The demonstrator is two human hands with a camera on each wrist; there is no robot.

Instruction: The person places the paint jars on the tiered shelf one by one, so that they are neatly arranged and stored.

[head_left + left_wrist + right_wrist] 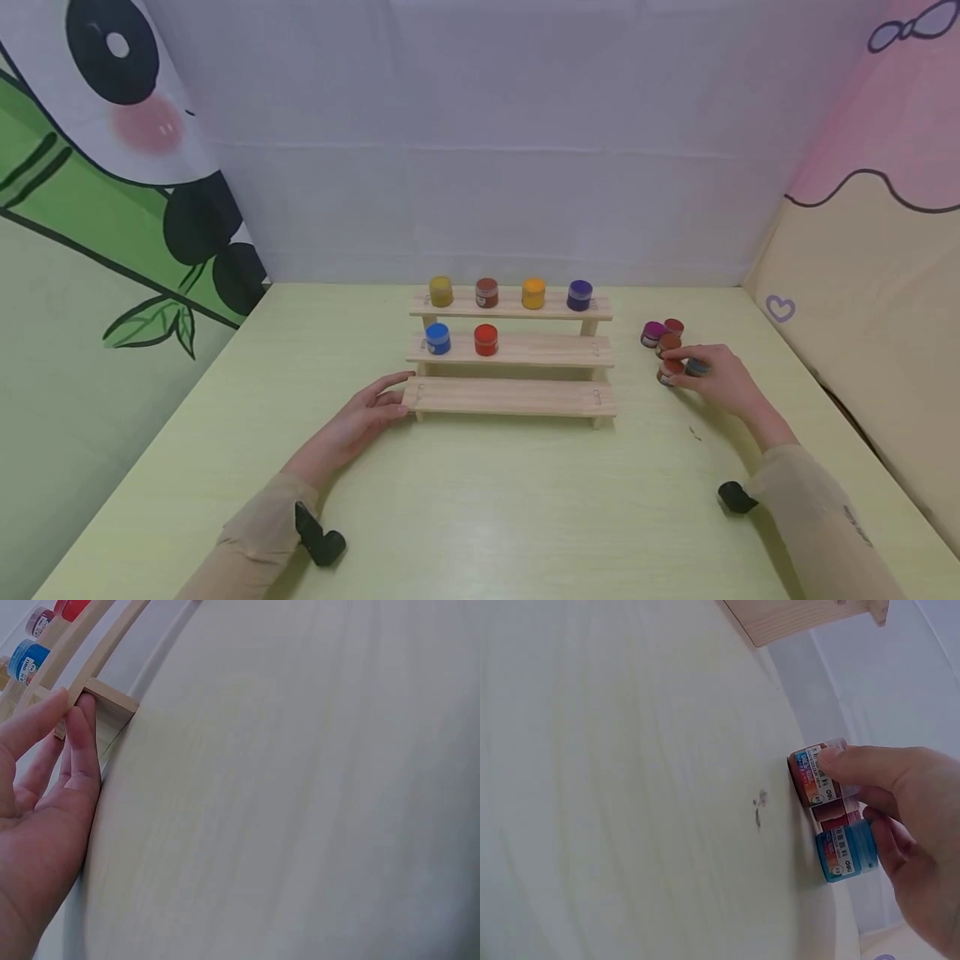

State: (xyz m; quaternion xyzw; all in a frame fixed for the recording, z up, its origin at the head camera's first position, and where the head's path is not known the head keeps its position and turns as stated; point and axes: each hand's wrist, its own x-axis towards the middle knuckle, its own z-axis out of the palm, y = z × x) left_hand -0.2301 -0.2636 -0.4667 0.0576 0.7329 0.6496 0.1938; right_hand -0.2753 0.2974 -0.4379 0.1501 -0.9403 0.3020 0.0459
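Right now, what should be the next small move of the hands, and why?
I would perhaps lift the reddish-brown round paint jar straight up with the right hand, clear of the teal-blue paint jar nearby. The thumb already presses it, the left hand grips the three-tier wooden rack, and the middle shelf has bare space beside the bright red paint jar.

L hand [52, 832] grips wood rack [104, 646] end | 1 blue jar [30, 661], 1 red jar [71, 607] on rack | pale tbl [285, 795]
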